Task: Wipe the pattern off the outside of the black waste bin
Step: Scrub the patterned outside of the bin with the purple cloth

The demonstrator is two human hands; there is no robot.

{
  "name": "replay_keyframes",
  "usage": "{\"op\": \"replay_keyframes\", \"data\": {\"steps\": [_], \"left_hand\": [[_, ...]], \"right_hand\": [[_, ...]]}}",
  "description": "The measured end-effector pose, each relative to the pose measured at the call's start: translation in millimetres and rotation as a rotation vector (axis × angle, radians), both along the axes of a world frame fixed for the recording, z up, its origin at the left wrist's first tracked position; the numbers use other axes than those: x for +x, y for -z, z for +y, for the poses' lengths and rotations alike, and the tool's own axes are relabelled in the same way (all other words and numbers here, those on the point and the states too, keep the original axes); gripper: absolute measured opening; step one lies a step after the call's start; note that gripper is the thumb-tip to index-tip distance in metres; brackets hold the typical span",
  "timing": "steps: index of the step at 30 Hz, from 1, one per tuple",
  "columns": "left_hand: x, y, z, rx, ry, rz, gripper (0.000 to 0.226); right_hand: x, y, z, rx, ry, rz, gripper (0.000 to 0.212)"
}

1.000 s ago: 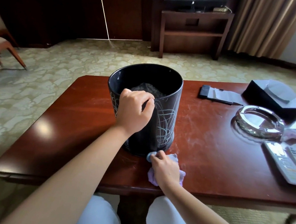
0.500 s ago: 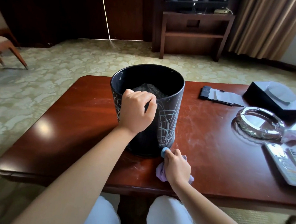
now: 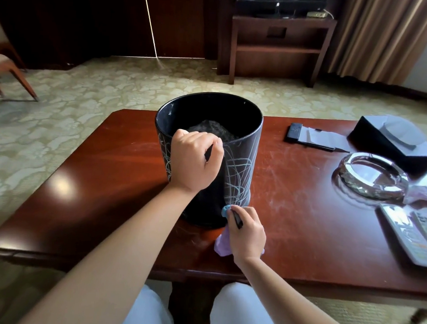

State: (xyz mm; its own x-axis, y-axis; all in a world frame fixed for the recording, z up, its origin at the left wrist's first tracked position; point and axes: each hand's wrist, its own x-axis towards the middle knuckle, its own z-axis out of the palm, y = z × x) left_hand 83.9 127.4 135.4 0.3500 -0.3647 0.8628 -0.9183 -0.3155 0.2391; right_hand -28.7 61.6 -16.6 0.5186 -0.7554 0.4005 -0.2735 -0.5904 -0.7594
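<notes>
Right hand (image 3: 246,233) shifted right along bin (image 3: 243,148) base, grip clutching cloth (image 3: 221,246); left hand (image 3: 194,163) clasping rim

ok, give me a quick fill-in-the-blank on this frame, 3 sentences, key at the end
1. The left hand grips the ____ of the black waste bin.
2. The right hand presses a ____-coloured cloth near the base of the bin.
3. The glass ashtray sits on the table to the ____ of the bin.

Missing words: rim; lilac; right
</notes>
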Motion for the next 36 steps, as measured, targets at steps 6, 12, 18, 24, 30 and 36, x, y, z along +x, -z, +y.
{"op": "replay_keyframes", "data": {"steps": [6, 12, 18, 24, 30, 36], "left_hand": [[3, 2, 0, 0.013, -0.019, -0.015, 0.045], [4, 4, -3, -0.01, -0.061, -0.036, 0.051], [4, 4, 0, 0.015, -0.059, -0.048, 0.054], [4, 5, -1, 0.003, -0.07, -0.064, 0.05], [4, 5, -2, 0.002, -0.069, -0.077, 0.049], [4, 4, -2, 0.006, -0.075, -0.085, 0.048]], "right_hand": [[1, 6, 4, 0.196, 0.045, 0.316, 0.019], [0, -2, 2, 0.242, 0.004, 0.472, 0.031], [1, -5, 2, 0.266, 0.023, 0.417, 0.023], [1, -15, 8, 0.203, 0.058, 0.106, 0.016], [1, -9, 4, 0.258, 0.002, 0.255, 0.013], [4, -20, 10, 0.201, 0.051, 0.118, 0.017]]}}
